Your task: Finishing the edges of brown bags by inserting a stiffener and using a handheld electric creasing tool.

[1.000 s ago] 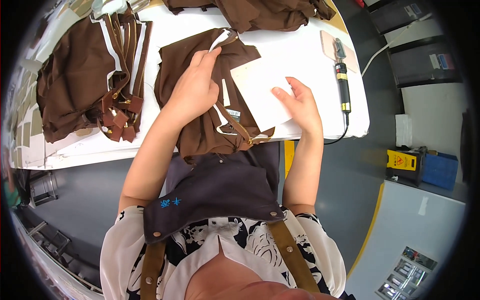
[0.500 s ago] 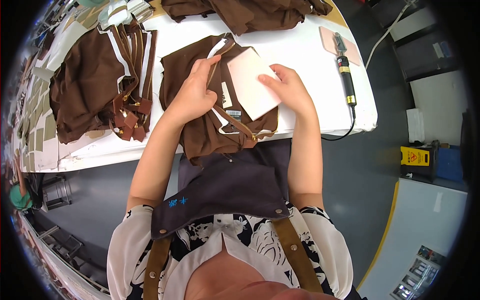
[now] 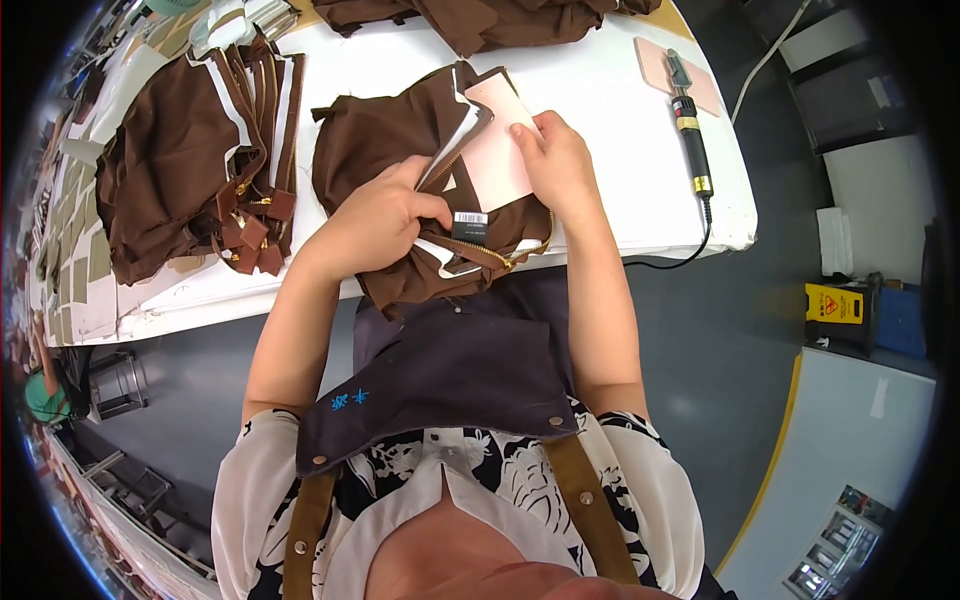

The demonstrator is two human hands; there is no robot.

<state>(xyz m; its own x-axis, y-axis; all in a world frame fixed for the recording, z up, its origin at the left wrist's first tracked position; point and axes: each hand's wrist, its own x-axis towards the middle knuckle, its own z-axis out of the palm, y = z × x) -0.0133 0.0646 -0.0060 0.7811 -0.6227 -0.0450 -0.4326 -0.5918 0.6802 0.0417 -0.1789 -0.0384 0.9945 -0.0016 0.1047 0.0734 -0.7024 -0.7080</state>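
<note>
A brown fabric pouch (image 3: 375, 135) with a brass zipper lies before me at the table's front edge, its zippered mouth spread apart. My left hand (image 3: 380, 220) is closed on the pouch's left zipper edge and lifts it. In my right hand (image 3: 558, 165) is a pale pink rectangular board (image 3: 497, 150), gripped at its right edge between thumb and fingers. The board lies partly inside the mouth, its upper left covered by the raised zipper edge. A black-and-white label (image 3: 470, 228) shows inside the pouch, just below the board.
Brown zippered pouches with leather tabs (image 3: 250, 230) are piled at the left. More brown fabric (image 3: 480, 22) lies along the far side of the white table (image 3: 620, 120). At the right, a black corded hand tool (image 3: 690, 135) rests on a pink pad (image 3: 650, 65).
The pink board has moved left and slightly away from me, deeper into the pouch's mouth. My left hand has moved nearer to me, its fingers now curled on the zipper edge.
</note>
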